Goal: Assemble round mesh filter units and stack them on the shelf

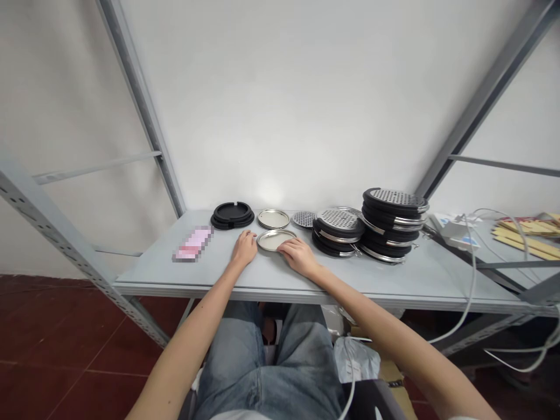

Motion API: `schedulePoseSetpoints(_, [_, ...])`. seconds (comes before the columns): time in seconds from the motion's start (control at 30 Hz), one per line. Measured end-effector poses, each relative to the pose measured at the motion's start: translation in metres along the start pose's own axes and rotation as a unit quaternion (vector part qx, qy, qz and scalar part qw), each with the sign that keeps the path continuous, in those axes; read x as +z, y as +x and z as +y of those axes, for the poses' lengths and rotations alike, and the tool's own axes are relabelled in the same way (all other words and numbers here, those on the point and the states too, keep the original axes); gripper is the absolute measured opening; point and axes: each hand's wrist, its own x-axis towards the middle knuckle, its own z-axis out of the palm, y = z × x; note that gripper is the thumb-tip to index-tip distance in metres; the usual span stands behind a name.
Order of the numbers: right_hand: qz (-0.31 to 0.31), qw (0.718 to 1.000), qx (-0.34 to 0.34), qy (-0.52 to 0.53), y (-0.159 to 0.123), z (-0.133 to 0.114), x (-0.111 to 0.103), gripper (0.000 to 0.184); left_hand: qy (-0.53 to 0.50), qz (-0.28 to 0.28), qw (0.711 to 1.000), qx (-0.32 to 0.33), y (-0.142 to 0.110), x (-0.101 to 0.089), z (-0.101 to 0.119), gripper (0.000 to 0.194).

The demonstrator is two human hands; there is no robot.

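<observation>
A shallow round metal dish (272,240) with a raised shiny rim lies on the grey tabletop in front of me. My right hand (299,255) is closed on its right edge, fingers over the rim. Just left of the dish, my left hand (244,247) rests on the table with its fingers loosely extended, apart from the dish and holding nothing. Behind the dish are more such round metal dishes (273,218), seemingly stacked. A perforated metal disc (304,219) lies to their right, and several black rings (232,215) are piled at the back left.
A low stack of black-ringed perforated discs (338,232) stands right of my hand, with a taller stack (391,224) beside it. A blurred pink item (193,244) lies at the left. Metal shelf posts (144,111) flank the table, and a white cable (472,286) hangs at the right.
</observation>
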Motion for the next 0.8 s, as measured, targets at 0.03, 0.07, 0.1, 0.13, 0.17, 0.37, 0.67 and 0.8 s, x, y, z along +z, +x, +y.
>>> schedulePoseSetpoints(0.03, [-0.001, 1.0, -0.001, -0.005, 0.001, 0.0, 0.002, 0.028, -0.003, 0.0, 1.0, 0.0, 0.0, -0.001, 0.0, 0.032])
schedulePoseSetpoints(0.07, [-0.002, 1.0, -0.001, -0.009, 0.002, 0.001, 0.004, 0.028, -0.005, -0.001, 1.0, 0.002, 0.0, -0.001, 0.001, 0.032])
schedulePoseSetpoints(0.1, [-0.001, 1.0, 0.0, -0.012, 0.003, 0.001, 0.006, 0.027, -0.007, -0.001, 1.0, 0.005, -0.001, -0.002, 0.001, 0.032])
schedulePoseSetpoints(0.13, [0.0, 1.0, 0.002, -0.013, 0.004, 0.001, 0.008, 0.026, -0.007, -0.002, 1.0, 0.009, -0.001, -0.003, 0.001, 0.032])
schedulePoseSetpoints(0.17, [0.003, 1.0, 0.004, -0.012, 0.004, 0.002, 0.009, 0.025, -0.006, -0.005, 1.0, 0.013, -0.001, -0.003, 0.002, 0.033])
schedulePoseSetpoints(0.37, [0.022, 0.998, 0.057, 0.014, 0.003, 0.006, 0.011, 0.019, 0.01, -0.018, 1.0, 0.021, 0.0, -0.004, 0.004, 0.027])
schedulePoseSetpoints(0.67, [-0.015, 0.993, 0.094, 0.069, 0.003, 0.006, 0.009, 0.013, 0.032, -0.015, 0.999, 0.035, -0.004, -0.007, 0.01, 0.024])
schedulePoseSetpoints(0.8, [-0.003, 0.994, 0.094, 0.061, 0.003, 0.008, 0.01, 0.02, 0.04, -0.024, 0.998, 0.031, -0.004, -0.006, 0.01, 0.023])
